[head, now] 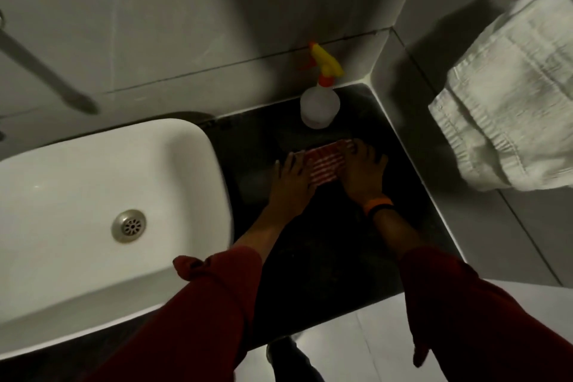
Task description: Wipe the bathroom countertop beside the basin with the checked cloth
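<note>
Spray bottle (319, 105) stands near hanging white towel (508, 96).

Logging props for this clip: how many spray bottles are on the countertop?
1: a spray bottle stands at the back of the dark countertop, near the wall corner, just beyond the checked cloth. Nothing seems hidden behind it.

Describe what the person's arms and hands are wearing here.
Both arms wear dark red long sleeves pushed up toward the elbows, leaving the forearms bare; the left cuff bunches into a folded knot of fabric. The right wrist carries an orange band with a black strap section. The left hand and right hand are bare, with no gloves; any rings are too blurred to tell.
</note>
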